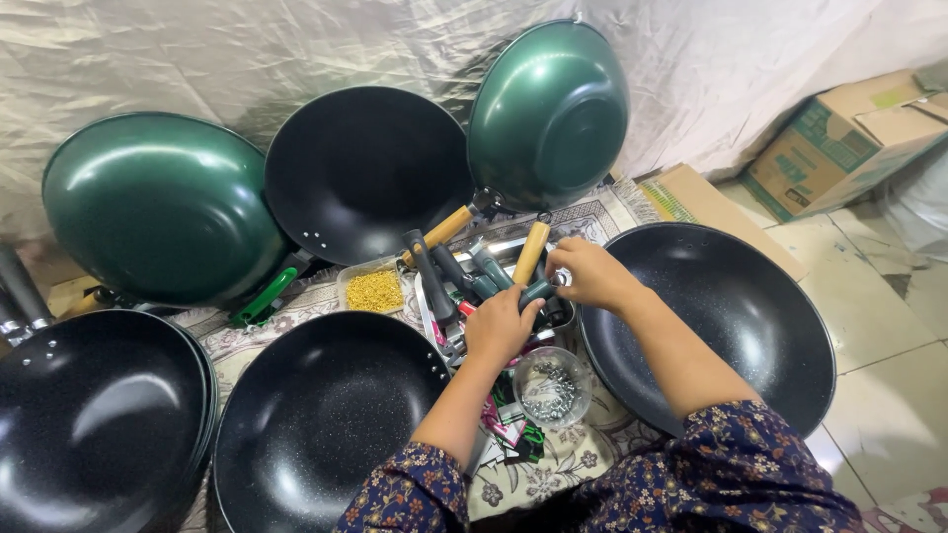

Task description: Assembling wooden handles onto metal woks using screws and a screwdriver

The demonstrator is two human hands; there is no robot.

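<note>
Left hand (502, 326) grips green handle (536, 292) | right hand (591, 273) pinches its end

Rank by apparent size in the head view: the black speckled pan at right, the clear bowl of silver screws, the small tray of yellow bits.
1. Black speckled pan, by far largest.
2. Clear bowl of silver screws and small tray of yellow bits look alike; unranked.
</note>
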